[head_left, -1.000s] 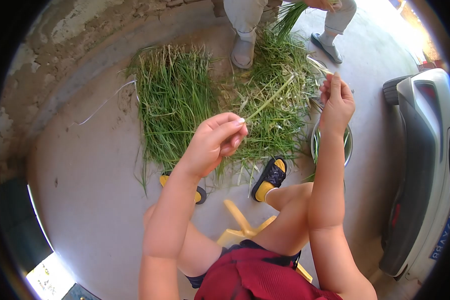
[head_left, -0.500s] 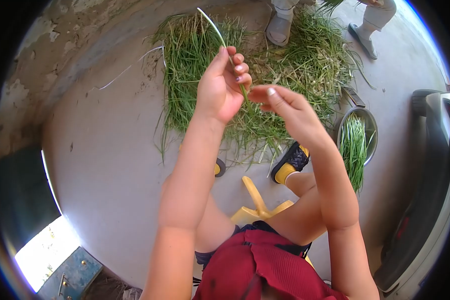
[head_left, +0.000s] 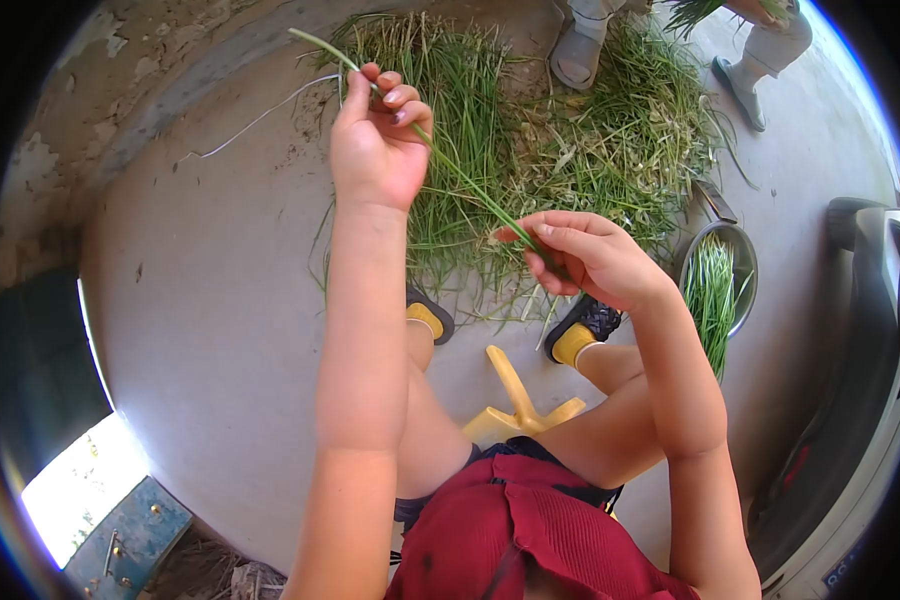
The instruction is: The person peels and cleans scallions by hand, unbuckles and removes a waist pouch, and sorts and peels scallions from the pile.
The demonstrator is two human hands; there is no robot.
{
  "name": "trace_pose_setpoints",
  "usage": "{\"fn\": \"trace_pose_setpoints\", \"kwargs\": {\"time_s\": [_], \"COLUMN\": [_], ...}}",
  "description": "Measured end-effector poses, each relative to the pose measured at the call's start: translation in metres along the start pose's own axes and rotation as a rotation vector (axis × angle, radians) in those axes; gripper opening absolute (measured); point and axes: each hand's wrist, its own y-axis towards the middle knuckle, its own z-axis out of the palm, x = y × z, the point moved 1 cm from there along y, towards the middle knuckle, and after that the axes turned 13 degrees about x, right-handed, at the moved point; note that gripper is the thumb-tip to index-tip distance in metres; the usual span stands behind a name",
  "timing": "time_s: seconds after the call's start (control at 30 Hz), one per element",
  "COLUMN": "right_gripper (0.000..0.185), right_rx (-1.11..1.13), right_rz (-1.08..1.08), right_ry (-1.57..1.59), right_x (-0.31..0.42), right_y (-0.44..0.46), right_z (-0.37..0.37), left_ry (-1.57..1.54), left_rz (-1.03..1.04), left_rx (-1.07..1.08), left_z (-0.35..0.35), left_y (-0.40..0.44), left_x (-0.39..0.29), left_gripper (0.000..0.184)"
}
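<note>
Red shirt (head_left: 500,540) nearest, 6 o'clock, count 1; clock read from mid-view.

Left hand (head_left: 382,140), 11 o'clock: thumb and fingers pinched on the stalk (head_left: 467,188), just below its pale end. Right hand (head_left: 592,252), 2 o'clock: thumb and forefinger together on its green part. Stalk count 1, slanting between both hands; two well-spaced grips probably keep it straight.

Yellow stool (head_left: 510,385), 5 o'clock, 1 seen, between the legs. Black shoes (head_left: 600,318): 2, set apart, presumably for balance on a low seat.

Metal bowl (head_left: 754,290), 3 o'clock, count 1, beyond the right forearm, likely placed for easy reach. Greens (head_left: 710,285) inside, tops over the near rim; blades too many to count.

Grass heaps (head_left: 465,120): 2, edges meeting. One at 12 o'clock, mostly aligned; one at 1 o'clock, tangled.

Farther: another person's grey shoes (head_left: 576,58), 2, at 1 and 2 o'clock. Car (head_left: 875,400), 4 o'clock, count 1, partly cut off.
</note>
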Motion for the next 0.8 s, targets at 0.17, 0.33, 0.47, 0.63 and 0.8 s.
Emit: {"fn": "trace_pose_setpoints", "kwargs": {"time_s": [0.17, 0.33, 0.47, 0.63, 0.8], "right_gripper": [0.024, 0.022, 0.034, 0.038, 0.032], "right_rx": [-0.020, -0.427, -0.900, -0.806, -0.354], "right_rz": [-0.036, -0.080, -0.079, -0.231, 0.007], "right_ry": [-0.237, -0.830, -1.740, -1.326, -0.865], "right_x": [0.001, 0.007, 0.004, 0.025, 0.007], "right_y": [-0.004, -0.012, -0.037, -0.026, -0.016], "right_z": [-0.004, -0.029, -0.083, -0.042, -0.009], "left_ry": [0.020, 0.077, 0.159, 0.343, 0.392], "left_rz": [0.048, 0.059, 0.062, -0.117, -0.317], "left_rx": [-0.002, -0.010, -0.046, 0.107, 0.105], "left_z": [-0.006, -0.003, -0.001, 0.008, 0.019], "left_y": [-0.001, -0.002, 0.000, -0.012, -0.035], "left_x": [-0.014, -0.007, 0.007, 0.065, 0.115], "left_gripper": [0.018, 0.018, 0.017, 0.015, 0.018]}}
